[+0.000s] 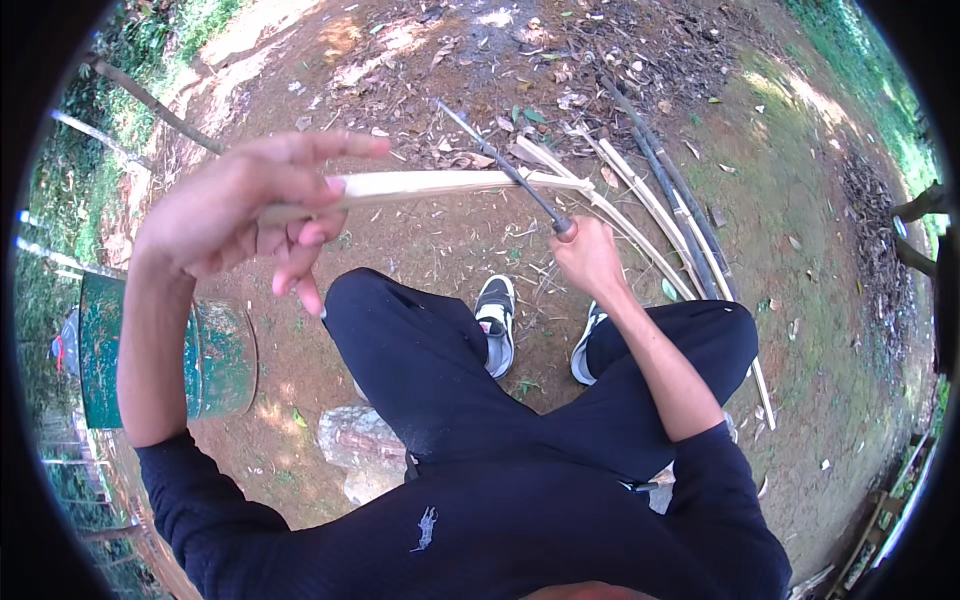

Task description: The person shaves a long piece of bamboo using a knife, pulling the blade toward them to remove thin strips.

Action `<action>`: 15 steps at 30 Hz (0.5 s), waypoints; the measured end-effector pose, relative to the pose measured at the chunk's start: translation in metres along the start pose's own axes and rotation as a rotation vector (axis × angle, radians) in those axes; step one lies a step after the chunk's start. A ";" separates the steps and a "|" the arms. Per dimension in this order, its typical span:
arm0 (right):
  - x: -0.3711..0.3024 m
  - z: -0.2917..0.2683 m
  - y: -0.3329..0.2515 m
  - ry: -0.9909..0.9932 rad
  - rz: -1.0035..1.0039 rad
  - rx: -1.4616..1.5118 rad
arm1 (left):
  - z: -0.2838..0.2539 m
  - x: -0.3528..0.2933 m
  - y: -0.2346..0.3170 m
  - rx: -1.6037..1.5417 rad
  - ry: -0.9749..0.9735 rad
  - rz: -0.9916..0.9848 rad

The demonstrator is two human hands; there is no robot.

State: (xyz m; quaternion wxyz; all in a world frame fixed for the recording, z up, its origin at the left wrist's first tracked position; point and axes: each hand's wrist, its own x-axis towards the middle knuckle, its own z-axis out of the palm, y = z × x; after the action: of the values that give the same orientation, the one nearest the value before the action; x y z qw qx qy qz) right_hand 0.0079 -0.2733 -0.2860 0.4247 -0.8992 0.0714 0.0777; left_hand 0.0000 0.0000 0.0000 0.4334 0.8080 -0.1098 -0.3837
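A pale split bamboo strip (430, 184) lies across the front of me, its left end in my left hand (245, 195). Thumb and some fingers close loosely on the strip, while other fingers stick out and blur slightly. My right hand (590, 258) is wrapped round the handle of a long, narrow-bladed knife (490, 150). Its dark blade slants up and left, crossing the strip near the strip's right end. Whether the edge bites into the strip, I cannot tell.
More pale bamboo strips (645, 195) and dark poles (680, 200) lie on the ground to the right, beyond my right knee. At left stands a green metal drum (225, 355). A pale rough block (365, 445) is beside my left thigh. Dry leaves (400, 70) litter the soil ahead.
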 end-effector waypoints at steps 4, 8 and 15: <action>-0.004 0.017 -0.008 0.105 -0.006 0.137 | 0.001 0.012 0.016 -0.178 -0.118 0.311; -0.003 0.010 -0.006 0.144 0.004 0.203 | 0.026 0.044 -0.004 0.197 0.472 0.469; -0.023 0.012 -0.007 0.114 0.017 0.156 | 0.070 0.143 -0.022 -0.508 1.219 1.559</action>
State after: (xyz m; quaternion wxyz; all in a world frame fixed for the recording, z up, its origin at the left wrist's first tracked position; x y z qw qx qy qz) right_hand -0.0142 -0.2580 -0.2841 0.4878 -0.8658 0.1088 0.0242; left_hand 0.0438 -0.1033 -0.1153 0.7031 0.4535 -0.2812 0.4699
